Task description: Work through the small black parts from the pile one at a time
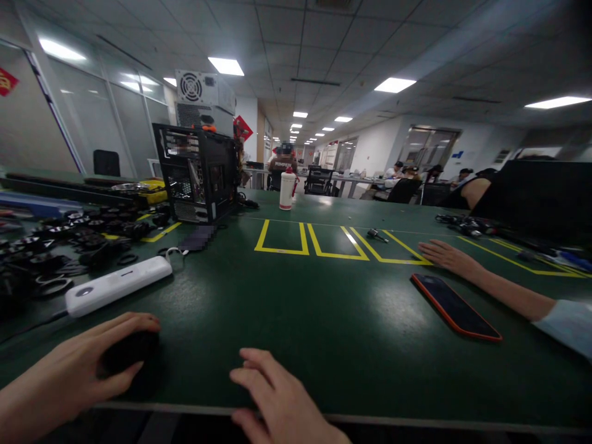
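Inspecting the surface's front edge (203, 401), we found the left hand (87, 354) clasping a dark object (129, 353), left of the right hand (283, 394), fingers parted.

On the green surface (277, 308), the person's left hand (87, 357) is around a rounded black object (132, 353) at near left; a long white device (118, 287) lies behind it. Farther back I see a black metal computer case (203, 176), a white cylindrical bottle (287, 191) to its right. At right, a co-worker's hand (448, 258) lies behind an orange-edged rectangular phone (456, 306).
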A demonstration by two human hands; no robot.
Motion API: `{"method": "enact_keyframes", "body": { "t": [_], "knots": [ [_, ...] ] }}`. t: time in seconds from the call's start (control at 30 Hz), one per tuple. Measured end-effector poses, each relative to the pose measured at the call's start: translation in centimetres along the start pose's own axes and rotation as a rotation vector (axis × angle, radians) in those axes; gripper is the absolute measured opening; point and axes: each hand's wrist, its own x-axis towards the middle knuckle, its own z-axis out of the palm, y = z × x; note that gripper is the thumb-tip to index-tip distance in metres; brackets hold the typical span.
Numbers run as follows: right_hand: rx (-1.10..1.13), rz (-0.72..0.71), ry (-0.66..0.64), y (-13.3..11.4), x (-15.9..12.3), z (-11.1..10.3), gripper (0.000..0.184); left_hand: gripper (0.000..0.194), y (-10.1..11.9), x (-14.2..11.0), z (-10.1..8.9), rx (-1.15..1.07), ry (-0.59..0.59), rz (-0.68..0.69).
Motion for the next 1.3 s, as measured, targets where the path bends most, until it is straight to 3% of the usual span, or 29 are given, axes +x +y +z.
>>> {"method": "enact_keyframes", "body": {
  "t": [0.13,0.23,0.4,0.47,0.57,0.73,0.87,1.03,1.3],
  "knots": [
    [-0.036,0.171,0.002,2.0,-3.1,-5.0,0.035,0.038,3.8,4.2,0.8,-0.028,-0.200,0.085],
    [-0.037,0.165,0.057,3.5,-3.2,-8.2,0.029,0.035,8.2,8.8,2.6,-0.045,-0.186,0.204],
    [0.080,0.276,0.222,9.0,1.0,-11.5,0.035,0.037,14.6,16.1,7.3,-0.040,-0.120,0.367],
    [0.221,0.326,0.304,11.5,3.2,-12.0,0.043,0.037,16.4,18.2,9.1,-0.041,-0.074,0.391],
    [0.455,0.353,0.327,14.4,5.5,-11.8,0.043,0.038,18.3,20.0,11.1,-0.051,-0.033,0.400],
    [0.723,0.415,0.452,16.2,6.4,-10.8,0.032,0.038,19.4,20.6,12.4,-0.085,0.013,0.400],
    [0.817,0.410,0.447,16.5,6.4,-10.6,0.032,0.046,18.9,20.5,12.6,-0.136,0.044,0.373],
    [0.780,0.336,0.439,17.7,6.5,-10.6,0.033,0.074,17.8,20.8,12.5,-0.266,-0.010,0.423],
    [0.715,0.207,0.461,17.9,6.6,-10.5,0.042,0.070,17.0,20.9,12.5,-0.375,-0.042,0.425]
  ]
}}
